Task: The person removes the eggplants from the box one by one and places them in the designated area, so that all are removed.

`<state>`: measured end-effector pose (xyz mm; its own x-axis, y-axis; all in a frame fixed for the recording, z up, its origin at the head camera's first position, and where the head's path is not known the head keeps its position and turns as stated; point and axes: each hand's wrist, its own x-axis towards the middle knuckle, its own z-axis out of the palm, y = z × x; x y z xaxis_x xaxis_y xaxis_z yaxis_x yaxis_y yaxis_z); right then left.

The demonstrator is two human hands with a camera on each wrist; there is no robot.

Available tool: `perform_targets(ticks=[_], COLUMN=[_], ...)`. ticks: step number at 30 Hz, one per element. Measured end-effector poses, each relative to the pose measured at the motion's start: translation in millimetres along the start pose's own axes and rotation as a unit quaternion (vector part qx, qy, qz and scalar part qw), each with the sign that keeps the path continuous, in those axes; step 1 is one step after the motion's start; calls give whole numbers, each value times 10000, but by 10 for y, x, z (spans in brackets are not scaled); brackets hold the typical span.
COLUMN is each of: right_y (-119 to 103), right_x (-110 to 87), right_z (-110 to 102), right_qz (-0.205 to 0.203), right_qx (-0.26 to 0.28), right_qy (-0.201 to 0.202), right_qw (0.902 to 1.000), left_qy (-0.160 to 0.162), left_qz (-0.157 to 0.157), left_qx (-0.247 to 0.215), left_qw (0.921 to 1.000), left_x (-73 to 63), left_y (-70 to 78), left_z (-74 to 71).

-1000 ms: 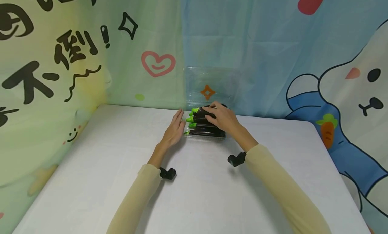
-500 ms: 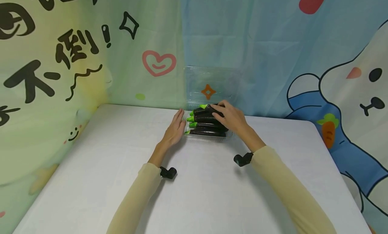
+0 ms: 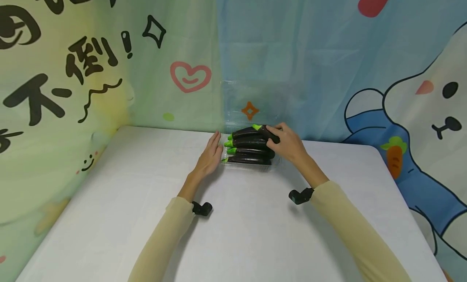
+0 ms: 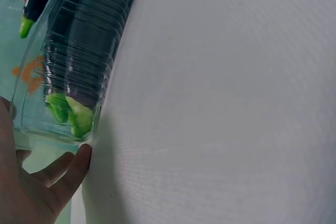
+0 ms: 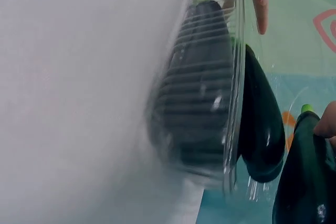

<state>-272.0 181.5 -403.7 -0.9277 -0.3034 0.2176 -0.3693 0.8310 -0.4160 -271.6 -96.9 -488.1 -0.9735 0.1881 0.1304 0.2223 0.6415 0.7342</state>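
Observation:
A clear plastic clamshell box (image 4: 37, 124) at the table's back edge holds several dark eggplants (image 3: 251, 143) with green stems. My right hand (image 3: 290, 143) grips one eggplant (image 3: 267, 132) between thumb and fingers, above the box's back right part, its stem pointing left. In the right wrist view this held eggplant (image 5: 304, 171) is apart from the box, beside another eggplant (image 5: 261, 124) that rises over the rim. My left hand (image 3: 208, 157) lies with fingers straight against the box's left end; in the left wrist view a fingertip (image 4: 84, 153) touches its corner.
The box's transparent lid (image 3: 271, 93) stands raised against the printed curtain (image 3: 310, 63). A white table (image 3: 240, 221) spreads out in front of the box. Black wrist cameras (image 3: 202, 209) sit at both sleeves.
My right hand has moved to the right, bringing the gripped eggplant up and rightward off the others, its stem now further right. My left hand has stayed at the box's left end.

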Motion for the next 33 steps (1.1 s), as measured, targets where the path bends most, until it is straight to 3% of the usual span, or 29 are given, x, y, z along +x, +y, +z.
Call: perform_targets(ticks=[4,8,20,28,33], right_y=[74,152,359,444,526], right_x=[-44,-91,-276,-392,-444], right_z=[-51,-83,-26,-10,29], right_qz=[348,430,174,548,970], right_qx=[271,443,826,1043,981], right_qy=[-91,78,1225,1730,1716], right_qw=[9990,9981,9889,9778,9755], left_qy=[-11,6,-63,-17,-48], left_qz=[16,41,-25,-106,-126], left_qx=[36,36,3,-10,-54], left_qw=[10000,10000,10000,9999,9999], left_x=[10,13,0,-5,-14], left_y=[3,2,-4,28,32], left_z=[1,0,-1,-12,0])
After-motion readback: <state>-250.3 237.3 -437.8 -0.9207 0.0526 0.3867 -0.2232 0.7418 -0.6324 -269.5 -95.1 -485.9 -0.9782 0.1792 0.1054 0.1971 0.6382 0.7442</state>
